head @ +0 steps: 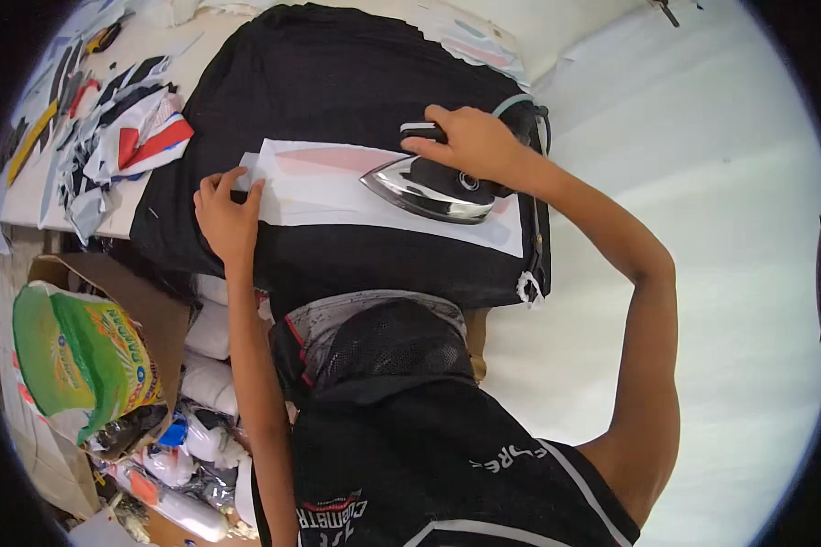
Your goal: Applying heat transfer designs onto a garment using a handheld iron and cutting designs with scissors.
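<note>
My right hand (475,143) grips the handle of a clothes iron (431,188), black on top with a shiny metal base. The iron rests over the right part of a white paper sheet (315,198), its tip pointing left. Pinkish shapes show on or through the sheet. Beneath lies black cloth (315,82) spread over the work surface. At the sheet's left end, my left hand (229,212) has its fingers spread, thumb and fingertips at the sheet's edge and a small pale piece (248,167). Whether it presses on them I cannot tell.
Fabric scraps (137,143), a yellow-handled tool (102,39) and a yellow strip (33,143) lie on the table (120,219) at left. Below it stand a cardboard box (147,308) holding a green printed bag (75,355), and several plastic bottles (178,502). A white wall (739,273) rises at right.
</note>
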`<state>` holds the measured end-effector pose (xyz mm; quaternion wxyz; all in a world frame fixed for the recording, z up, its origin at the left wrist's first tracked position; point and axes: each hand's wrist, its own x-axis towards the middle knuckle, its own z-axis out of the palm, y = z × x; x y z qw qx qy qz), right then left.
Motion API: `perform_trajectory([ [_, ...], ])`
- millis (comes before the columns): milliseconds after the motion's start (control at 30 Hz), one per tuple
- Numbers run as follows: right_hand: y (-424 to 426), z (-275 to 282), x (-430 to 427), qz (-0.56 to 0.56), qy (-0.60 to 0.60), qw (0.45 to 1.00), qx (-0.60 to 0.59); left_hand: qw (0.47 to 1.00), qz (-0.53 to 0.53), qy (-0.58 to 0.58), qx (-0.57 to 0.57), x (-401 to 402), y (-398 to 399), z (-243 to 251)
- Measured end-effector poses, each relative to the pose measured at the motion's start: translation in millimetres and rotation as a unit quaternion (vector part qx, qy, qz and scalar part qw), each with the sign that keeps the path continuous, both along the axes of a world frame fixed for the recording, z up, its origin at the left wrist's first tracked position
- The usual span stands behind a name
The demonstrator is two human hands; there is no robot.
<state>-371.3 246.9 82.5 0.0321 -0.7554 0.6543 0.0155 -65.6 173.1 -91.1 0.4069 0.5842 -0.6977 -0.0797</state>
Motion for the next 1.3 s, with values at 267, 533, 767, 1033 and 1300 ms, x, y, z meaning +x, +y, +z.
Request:
perform_trajectory([
  [267,-2.4,-27.5,24.0,0.023,0.012,0.999,0.019,1.000,-0.002,-0.004,-0.027,2.2,-1.2,-1.9],
  [533,-7.2,-25.3,16.3,-0.030,-0.121,0.987,0.097,1.000,0.001,-0.006,-0.016,2.5,-3.1,-2.0],
  [767,-16.8,-24.1,9.8,-0.032,-0.159,0.966,0.200,1.000,0.009,-0.018,-0.010,2.2,-3.5,-2.3],
  [1033,-11.9,-26.3,9.5,-0.020,-0.153,0.974,0.166,0.996,-0.057,-0.067,0.009,8.2,4.7,4.0],
  [1300,-11.1,-20.8,1.7,-0.012,-0.169,0.975,0.142,0.998,-0.050,-0.043,-0.010,7.3,1.0,2.6],
])
